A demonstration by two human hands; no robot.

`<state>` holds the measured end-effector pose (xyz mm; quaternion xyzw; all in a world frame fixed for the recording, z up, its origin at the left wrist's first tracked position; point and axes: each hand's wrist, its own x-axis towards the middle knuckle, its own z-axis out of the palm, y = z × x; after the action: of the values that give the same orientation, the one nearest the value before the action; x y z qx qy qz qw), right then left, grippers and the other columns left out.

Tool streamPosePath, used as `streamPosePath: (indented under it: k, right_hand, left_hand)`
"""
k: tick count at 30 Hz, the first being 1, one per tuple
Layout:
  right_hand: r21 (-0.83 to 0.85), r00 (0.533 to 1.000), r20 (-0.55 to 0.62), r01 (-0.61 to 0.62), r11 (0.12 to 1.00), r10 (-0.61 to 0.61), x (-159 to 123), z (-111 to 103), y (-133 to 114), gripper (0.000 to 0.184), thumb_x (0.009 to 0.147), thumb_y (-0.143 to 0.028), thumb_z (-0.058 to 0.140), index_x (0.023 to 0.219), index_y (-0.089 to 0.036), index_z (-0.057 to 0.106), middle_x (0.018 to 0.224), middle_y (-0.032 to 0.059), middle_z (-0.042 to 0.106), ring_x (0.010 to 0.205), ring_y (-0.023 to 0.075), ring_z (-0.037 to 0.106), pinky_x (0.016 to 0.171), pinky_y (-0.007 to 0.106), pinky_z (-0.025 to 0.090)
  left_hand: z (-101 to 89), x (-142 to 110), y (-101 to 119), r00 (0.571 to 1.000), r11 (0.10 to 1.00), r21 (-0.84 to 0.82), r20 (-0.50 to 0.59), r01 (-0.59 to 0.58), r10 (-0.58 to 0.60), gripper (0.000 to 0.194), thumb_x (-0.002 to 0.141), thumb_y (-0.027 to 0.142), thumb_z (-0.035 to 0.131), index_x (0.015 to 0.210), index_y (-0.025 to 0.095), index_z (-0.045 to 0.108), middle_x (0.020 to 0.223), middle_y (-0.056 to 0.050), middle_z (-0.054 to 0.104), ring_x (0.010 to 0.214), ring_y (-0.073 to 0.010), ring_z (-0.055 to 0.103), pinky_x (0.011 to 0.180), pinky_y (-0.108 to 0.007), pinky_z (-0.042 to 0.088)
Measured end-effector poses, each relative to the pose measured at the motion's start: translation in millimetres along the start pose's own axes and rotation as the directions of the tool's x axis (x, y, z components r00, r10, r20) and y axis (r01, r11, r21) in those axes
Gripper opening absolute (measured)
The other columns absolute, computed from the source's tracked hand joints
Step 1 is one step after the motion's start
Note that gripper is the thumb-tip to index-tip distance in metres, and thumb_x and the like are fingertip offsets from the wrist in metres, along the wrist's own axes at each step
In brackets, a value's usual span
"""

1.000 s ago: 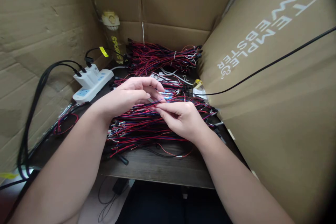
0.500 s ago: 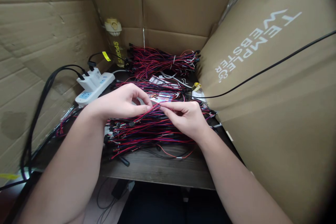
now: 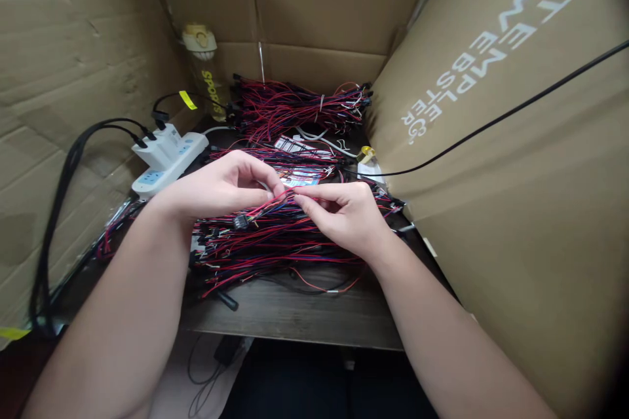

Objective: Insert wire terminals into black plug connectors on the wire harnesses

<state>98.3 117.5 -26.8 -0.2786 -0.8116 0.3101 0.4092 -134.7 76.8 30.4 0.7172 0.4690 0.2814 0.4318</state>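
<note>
Above the bench point(image 3: 304, 319), left hand point(image 3: 230, 186) and right hand point(image 3: 344, 213) each pinch the wire harness point(image 3: 268, 205), thumb against forefinger, fingertips near each other. Its dark connector point(image 3: 240, 222) points left, over loose wires point(image 3: 289, 255). Tied bundle point(image 3: 295, 111) lies behind; power strip point(image 3: 171, 167) at left.

Just right of the power strip point(image 3: 191, 147), the fingertips of my left hand point(image 3: 230, 183) and right hand point(image 3: 344, 209) cover the exact spot where I pinch the thin wires point(image 3: 265, 207), and the connector point(image 3: 240, 222) at their end is too small for me to count its slots. Also right of the strip, strands partly cover a printed sheet point(image 3: 299, 179) whose text I can't read, while much farther right a black cable point(image 3: 491, 110) runs out of view.
</note>
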Motion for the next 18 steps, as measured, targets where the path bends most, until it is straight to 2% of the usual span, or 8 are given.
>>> streamPosePath:
  k: [2,5,8,10,12,15,18]
  right_hand:
    - [0.003,1.0,0.003,-0.004,1.0,0.004,0.9,-0.6,0.6,0.022,0.092,-0.028,0.072,0.107,-0.019,0.084,0.088,0.0028,0.084,0.065,0.0152,0.072,0.062,0.028,0.055]
    - [0.007,1.0,0.029,0.007,1.0,-0.007,1.6,-1.3,2.5,0.021,0.093,-0.025,0.071,0.109,-0.023,0.084,0.096,0.0023,0.084,0.079,0.0189,0.078,0.074,0.031,0.059]
    - [0.01,0.999,0.041,-0.007,1.0,0.006,2.0,-1.6,3.5,0.021,0.094,-0.026,0.07,0.11,-0.025,0.084,0.103,0.0026,0.084,0.088,0.0212,0.079,0.079,0.032,0.06]
    - [0.011,0.999,0.034,-0.019,1.0,0.019,2.6,-1.9,2.5,0.021,0.094,-0.028,0.071,0.109,-0.025,0.084,0.099,0.0029,0.084,0.083,0.0202,0.078,0.073,0.031,0.059]
    - [0.012,0.999,0.02,-0.034,0.999,0.034,3.8,-2.4,0.4,0.02,0.093,-0.028,0.071,0.106,-0.023,0.085,0.086,0.0027,0.083,0.069,0.0166,0.072,0.064,0.028,0.054]
    - [0.063,0.995,-0.007,-0.096,0.993,0.096,6.1,-3.5,-3.2,0.017,0.089,-0.029,0.075,0.099,-0.017,0.082,0.063,-0.0008,0.07,0.052,0.0101,0.054,0.053,0.025,0.042]
    - [0.177,0.982,-0.011,-0.185,0.967,0.19,8.0,-4.4,-4.8,0.021,0.083,-0.034,0.081,0.089,-0.015,0.073,0.053,-0.0059,0.056,0.047,0.0072,0.043,0.049,0.023,0.034]
  left_hand:
    - [2.3,1.1,-0.4,1.0,1.0,-0.027,0.016,-0.016,0.017,0.011,0.08,0.02,0.073,0.089,0.017,0.077,0.073,-0.002,0.07,0.06,-0.0109,0.058,0.053,-0.019,0.045]
    - [6.9,3.6,-0.9,0.998,0.995,-0.083,0.015,-0.06,0.061,0.017,0.08,0.017,0.076,0.096,0.016,0.074,0.085,-0.003,0.074,0.072,-0.0118,0.065,0.064,-0.018,0.052]
    - [10.9,6.8,-1.3,0.997,0.991,-0.107,-0.014,-0.083,0.082,0.017,0.079,0.014,0.078,0.096,0.015,0.074,0.086,-0.004,0.076,0.077,-0.0118,0.068,0.073,-0.019,0.056]
    - [12.8,8.6,-1.9,0.997,0.991,-0.113,-0.042,-0.071,0.067,0.014,0.079,0.015,0.08,0.092,0.015,0.076,0.083,-0.004,0.076,0.074,-0.0113,0.068,0.071,-0.019,0.056]
    - [14.3,9.9,-3.2,0.995,0.99,-0.122,-0.077,-0.067,0.058,0.013,0.08,0.019,0.081,0.092,0.016,0.078,0.082,-0.004,0.076,0.072,-0.0115,0.068,0.068,-0.019,0.056]
    - [16.0,11.4,-6.0,0.99,0.984,-0.155,-0.12,-0.086,0.067,0.016,0.082,0.027,0.083,0.095,0.018,0.081,0.083,-0.005,0.078,0.07,-0.0125,0.069,0.064,-0.019,0.057]
    - [17.3,12.8,-8.7,0.987,0.98,-0.17,-0.143,-0.098,0.074,0.018,0.083,0.03,0.083,0.096,0.018,0.082,0.086,-0.006,0.079,0.072,-0.0144,0.072,0.066,-0.021,0.059]
